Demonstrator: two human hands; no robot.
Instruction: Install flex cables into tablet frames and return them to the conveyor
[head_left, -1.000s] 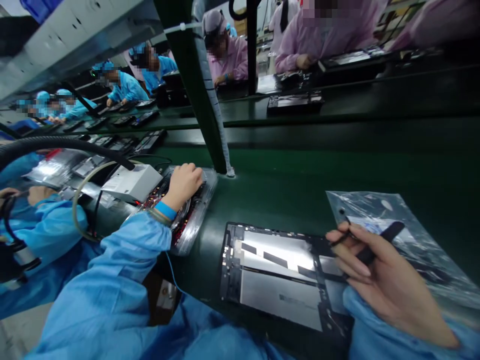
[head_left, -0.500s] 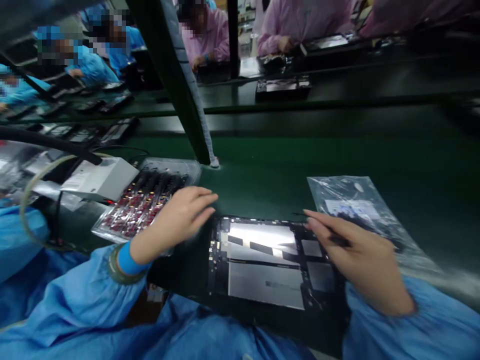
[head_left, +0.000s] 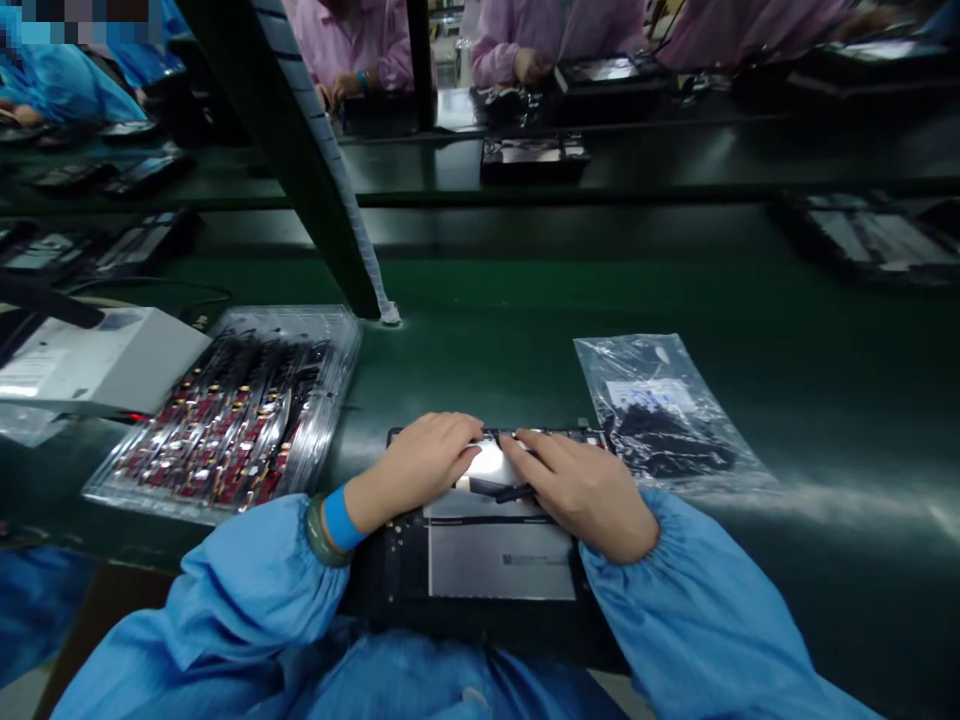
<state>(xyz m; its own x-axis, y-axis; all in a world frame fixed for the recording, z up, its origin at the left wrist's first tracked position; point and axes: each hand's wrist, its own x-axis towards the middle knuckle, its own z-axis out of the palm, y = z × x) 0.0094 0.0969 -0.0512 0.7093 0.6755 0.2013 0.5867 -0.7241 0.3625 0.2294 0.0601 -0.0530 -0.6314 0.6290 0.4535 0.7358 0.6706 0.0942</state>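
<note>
An opened tablet (head_left: 409, 570) lies in front of me, its inside facing up. Two silvery battery panels (head_left: 487, 560) and dark strips show in it. My left hand (head_left: 427, 460) rests on its upper left part, thumb a little apart from the bent fingers, no object visible in them. My right hand (head_left: 581, 485) lies over the upper right part, fingertips close to the left ones and touching near the top edge. Under its fingers pokes a slim black tool (head_left: 514, 493), seemingly tweezers, held in the palm and mostly hidden.
Left stands a clear plastic tray (head_left: 341, 350) of small red-and-black parts beside a white box (head_left: 142, 350). A clear bag (head_left: 630, 365) with black pieces lies right of the tablet. A slanted post (head_left: 330, 210) meets the bench. Co-workers sit beyond, with more devices (head_left: 536, 155).
Both hands have come together over the tablet's upper part. My right hand has moved left from the right edge, and the black tool now lies lower in it. The view has shifted right.
</note>
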